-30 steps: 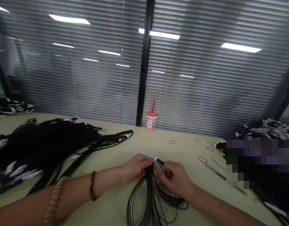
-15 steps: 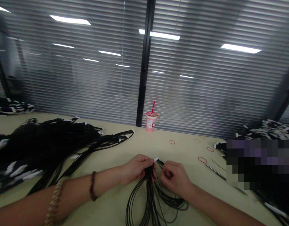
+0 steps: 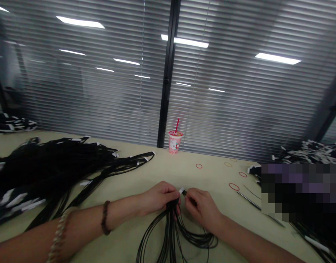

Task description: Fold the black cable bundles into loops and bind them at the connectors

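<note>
A bundle of thin black cables [image 3: 169,233] hangs in loops from between my hands, near the front of the table. My left hand [image 3: 163,197] is closed on the bundle's top, thumb pressed against it beside a small white connector [image 3: 181,190]. Just right of that connector, my right hand [image 3: 202,208] pinches the black strands that run out of it. The right fingertips are curled and partly hidden. Loops of cable droop beneath both hands, some passing close under the right wrist.
A large pile of black cables with white ends [image 3: 58,164] covers the table's left. A pink cup with a straw [image 3: 175,142] stands by the blinds. Rubber bands [image 3: 234,187] and a thin metal tool [image 3: 250,200] lie at right, beside more cables [image 3: 316,233], partly pixelated.
My right hand has moved slightly left, closer to the white connector, its fingers now nearer the strands' base. The hanging loops have shifted a little left. My left hand keeps its hold.
</note>
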`<state>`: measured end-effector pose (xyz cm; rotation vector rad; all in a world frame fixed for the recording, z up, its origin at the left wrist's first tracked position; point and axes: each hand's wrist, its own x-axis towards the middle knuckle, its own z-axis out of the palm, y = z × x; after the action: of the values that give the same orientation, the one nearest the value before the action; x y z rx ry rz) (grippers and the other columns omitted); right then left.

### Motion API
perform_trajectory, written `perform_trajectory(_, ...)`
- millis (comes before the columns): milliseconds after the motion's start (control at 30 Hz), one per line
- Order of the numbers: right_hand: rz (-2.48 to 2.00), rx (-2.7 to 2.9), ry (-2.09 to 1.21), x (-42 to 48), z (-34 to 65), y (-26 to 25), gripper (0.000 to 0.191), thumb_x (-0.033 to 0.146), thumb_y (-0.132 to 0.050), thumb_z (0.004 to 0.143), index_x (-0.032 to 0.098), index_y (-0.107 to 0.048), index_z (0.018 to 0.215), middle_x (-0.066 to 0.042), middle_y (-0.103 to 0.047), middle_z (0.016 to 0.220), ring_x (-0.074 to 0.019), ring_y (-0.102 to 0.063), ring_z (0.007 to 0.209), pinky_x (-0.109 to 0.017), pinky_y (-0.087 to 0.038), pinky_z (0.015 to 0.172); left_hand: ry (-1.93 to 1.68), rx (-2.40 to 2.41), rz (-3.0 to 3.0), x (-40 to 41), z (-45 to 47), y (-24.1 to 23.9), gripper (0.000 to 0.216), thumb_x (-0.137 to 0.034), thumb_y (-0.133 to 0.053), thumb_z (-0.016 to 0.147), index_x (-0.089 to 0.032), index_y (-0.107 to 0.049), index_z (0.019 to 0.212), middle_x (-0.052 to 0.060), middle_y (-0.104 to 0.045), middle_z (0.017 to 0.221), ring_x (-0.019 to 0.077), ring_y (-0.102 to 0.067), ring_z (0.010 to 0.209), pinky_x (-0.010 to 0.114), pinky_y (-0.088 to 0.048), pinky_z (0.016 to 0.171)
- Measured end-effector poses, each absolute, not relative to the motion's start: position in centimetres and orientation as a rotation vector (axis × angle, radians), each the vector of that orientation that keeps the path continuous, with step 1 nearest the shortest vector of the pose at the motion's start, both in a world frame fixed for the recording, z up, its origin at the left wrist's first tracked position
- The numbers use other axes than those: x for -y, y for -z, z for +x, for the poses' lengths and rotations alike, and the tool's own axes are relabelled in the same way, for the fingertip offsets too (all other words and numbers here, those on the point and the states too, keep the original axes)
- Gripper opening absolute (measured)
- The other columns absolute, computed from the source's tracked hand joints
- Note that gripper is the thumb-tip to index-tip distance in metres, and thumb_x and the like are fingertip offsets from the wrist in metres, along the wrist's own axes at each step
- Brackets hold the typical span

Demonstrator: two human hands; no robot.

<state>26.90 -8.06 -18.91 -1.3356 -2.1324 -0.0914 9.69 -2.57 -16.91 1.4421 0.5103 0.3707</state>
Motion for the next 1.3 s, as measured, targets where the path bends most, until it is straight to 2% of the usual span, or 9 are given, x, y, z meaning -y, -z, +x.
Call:
perform_trajectory(267,-1.335,2.14,0.104,7.9,26.7,19.2,0.015,0.017,-0.041,0.075,0.015,-0.042,0.061,0.002,-0.046,0.057,-0.0062,-0.037,0.052,-0.017,-0.022,0.051,-0.417,-0.489,1.385,2.6,9.9,17.3,0.033,-0.042,-0.051,0.071,-0.009,-0.055,0.072,0.003,-0.06,0.061,0.0098,-0.055,0.05,0.023,-0.044,0.054)
perform_trajectory(500,-1.539,2.121,0.133,6.8,28.2,19.0,0.009,0.016,-0.052,0.063,0.016,-0.045,0.058,0.004,-0.047,0.053,-0.0057,-0.037,0.049,-0.017,-0.02,0.049,-0.467,-0.448,1.264,2.6,9.7,17.4,0.033,-0.041,-0.053,0.071,-0.01,-0.052,0.08,0.007,-0.061,0.069,0.0111,-0.056,0.054,0.024,-0.044,0.056)
perform_trajectory(600,-1.611,2.116,0.146,5.7,30.2,18.7,0.021,0.031,-0.055,0.069,0.016,-0.046,0.057,0.004,-0.049,0.053,-0.0061,-0.039,0.049,-0.017,-0.02,0.048,-0.473,-0.448,1.254,2.8,9.6,17.1,0.034,-0.043,-0.052,0.071,-0.01,-0.05,0.081,0.008,-0.061,0.074,0.0107,-0.056,0.052,0.023,-0.043,0.054)
perform_trajectory(700,-1.656,2.073,0.169,4.8,32.2,18.8,0.036,0.05,-0.056,0.068,0.016,-0.047,0.058,0.003,-0.05,0.053,-0.0071,-0.041,0.049,-0.018,-0.022,0.048,-0.484,-0.428,1.22,2.5,9.5,17.1,0.035,-0.042,-0.051,0.073,-0.01,-0.051,0.084,0.009,-0.061,0.079,0.0103,-0.056,0.053,0.022,-0.042,0.055)
perform_trajectory(833,-1.638,1.99,0.189,4.4,33.2,19.1,0.043,0.057,-0.056,0.065,0.016,-0.047,0.058,0.003,-0.047,0.051,-0.007,-0.04,0.048,-0.017,-0.024,0.047,-0.553,-0.457,1.113,1.7,9.4,17.4,0.034,-0.04,-0.052,0.073,-0.01,-0.054,0.089,0.008,-0.061,0.083,0.0095,-0.058,0.058,0.021,-0.043,0.059)
perform_trajectory(933,-1.56,1.896,0.274,5.0,32.3,18.5,0.042,0.055,-0.057,0.065,0.016,-0.044,0.058,0.004,-0.042,0.05,-0.0066,-0.037,0.047,-0.017,-0.025,0.046,-0.602,-0.497,1.053,1.5,9.3,17.4,0.035,-0.041,-0.054,0.071,-0.01,-0.055,0.089,0.007,-0.061,0.082,0.0095,-0.058,0.059,0.02,-0.043,0.06)
perform_trajectory(1067,-1.354,1.894,0.36,7.1,29.7,17.3,0.025,0.038,-0.051,0.075,0.015,-0.05,0.066,0.003,-0.042,0.053,-0.0065,-0.038,0.048,-0.018,-0.029,0.05,-0.606,-0.488,1.037,1.8,9.4,17.2,0.034,-0.041,-0.055,0.071,-0.01,-0.055,0.087,0.007,-0.062,0.079,0.0103,-0.059,0.059,0.022,-0.043,0.061)
perform_trajectory(1200,-1.244,2.136,0.155,8.7,26.9,17.5,0.015,0.029,-0.05,0.075,0.016,-0.058,0.077,0.0,-0.055,0.066,-0.0072,-0.046,0.055,-0.018,-0.032,0.053,-0.61,-0.45,1.067,1.8,9.4,17.3,0.034,-0.041,-0.054,0.071,-0.011,-0.054,0.087,0.005,-0.062,0.075,0.0101,-0.058,0.058,0.022,-0.042,0.061)
perform_trajectory(1300,-1.28,2.144,-0.071,8.9,25.8,18.2,0.017,0.025,-0.044,0.079,0.016,-0.059,0.076,0.0,-0.056,0.063,-0.0067,-0.046,0.053,-0.017,-0.032,0.051,-0.607,-0.433,1.09,1.7,9.4,17.6,0.035,-0.041,-0.052,0.073,-0.011,-0.053,0.09,0.006,-0.061,0.073,0.0093,-0.056,0.057,0.022,-0.041,0.06)
